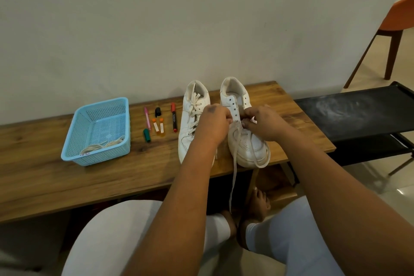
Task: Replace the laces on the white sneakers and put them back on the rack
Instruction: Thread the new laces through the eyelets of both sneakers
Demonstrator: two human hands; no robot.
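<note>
Two white sneakers stand side by side on the wooden bench (44,177), toes toward me. The left sneaker (190,123) is laced with a loose cream lace. On the right sneaker (246,145) the upper eyelets are bare. A cream lace (233,175) runs from its lower eyelets, one end hanging down past the bench's front edge, another looping round the toe. My left hand (212,121) and my right hand (264,122) meet over the right sneaker's middle eyelets, each pinching the lace there. The fingertips hide the exact spot.
A light blue plastic basket (74,141) with coiled cream laces (103,144) stands at the bench's left. Markers, caps and two small orange vials (158,127) lie between basket and shoes. A black shoe rack (358,112) adjoins the bench on the right; an orange chair (394,18) stands behind it.
</note>
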